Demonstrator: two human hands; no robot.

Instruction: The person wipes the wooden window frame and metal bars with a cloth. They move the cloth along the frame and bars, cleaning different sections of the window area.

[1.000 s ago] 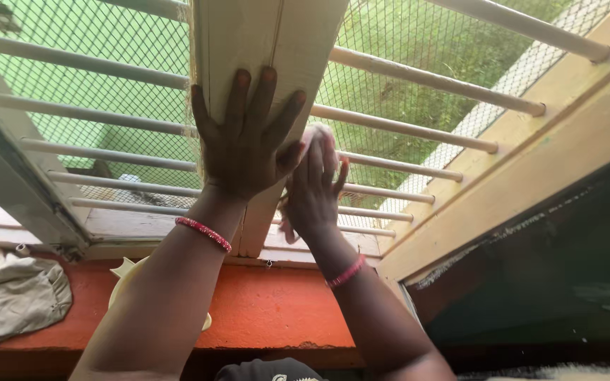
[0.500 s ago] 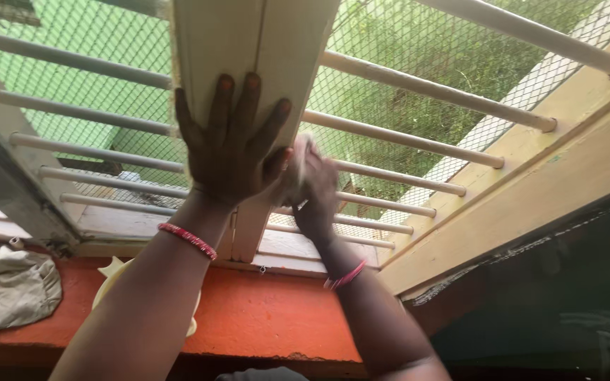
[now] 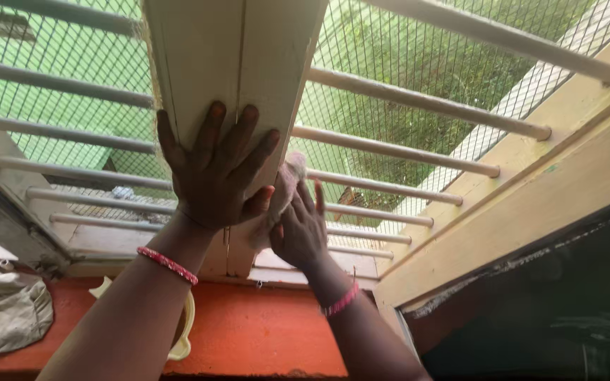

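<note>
1. Smooth cream-painted post [image 3: 238, 63], flat-faced with a centre groove, stands upright before round bars [image 3: 418, 102] and wire mesh [image 3: 404, 63].
2. Narrow gaps between the bars beside the post's right edge; orange sill [image 3: 262, 339] below.
3. Left hand [image 3: 213, 173] lies spread flat on the post; right hand [image 3: 301, 229] presses a pale cloth [image 3: 284, 187] to its right edge.

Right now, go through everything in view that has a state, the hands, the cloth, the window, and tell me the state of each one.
Left hand: flat, fingers spread, pressed on the post.
Right hand: holds the pale cloth against the post's side.
Pale cloth: bunched under the right hand.
Cream window post: upright, paint worn.
Wire mesh: stretched behind the bars.
Horizontal bars: in place, unbroken.
Grey rag: crumpled on the orange sill.
</note>
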